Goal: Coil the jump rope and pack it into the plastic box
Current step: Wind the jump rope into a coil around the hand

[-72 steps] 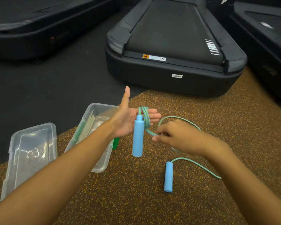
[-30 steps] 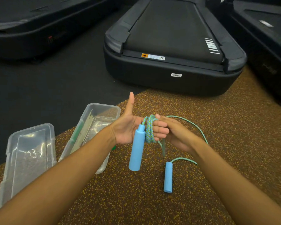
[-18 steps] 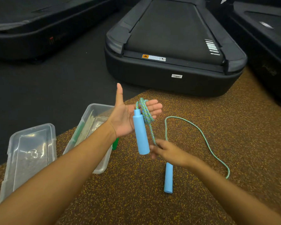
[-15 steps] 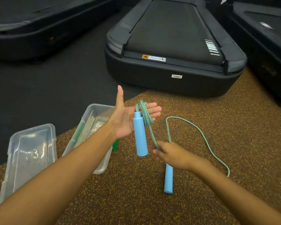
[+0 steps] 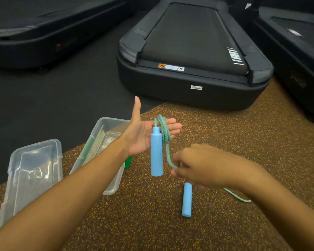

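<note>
Far left on the speckled rubber floor (image 5: 152,223) lies the clear plastic lid (image 5: 33,176), flat, glossy and shallow. Just beside it, near the floor's edge where the black mat begins, sits the open plastic box (image 5: 100,140), see-through and thin-walled, with something pale and something green already in it; what they are, I can't make out.

Over the box's right end comes the left hand (image 5: 143,134), palm up, thumb high, fingers spread wide and flat. The jump rope (image 5: 164,131) is looped several times around those fingers, a braided cord in teal and green, soft and limp, so it will drape and slip off if the fingers close together. One blue handle (image 5: 156,153) dangles from the coils, a smooth matte cylinder, foam-like by the look of it, light I'd guess, and stiff where the cord isn't.

To the right, the right hand (image 5: 199,165) is pinched narrow on the cord just below the coils, keeping it taut. That's the place to hold it, I'd say: close to the loops, where the slack is.

Below that hand the second handle (image 5: 187,201) lies on the floor, with a short tail of rope (image 5: 237,196) trailing right. Beyond it all stands a treadmill (image 5: 192,57), black and hard-edged.
</note>
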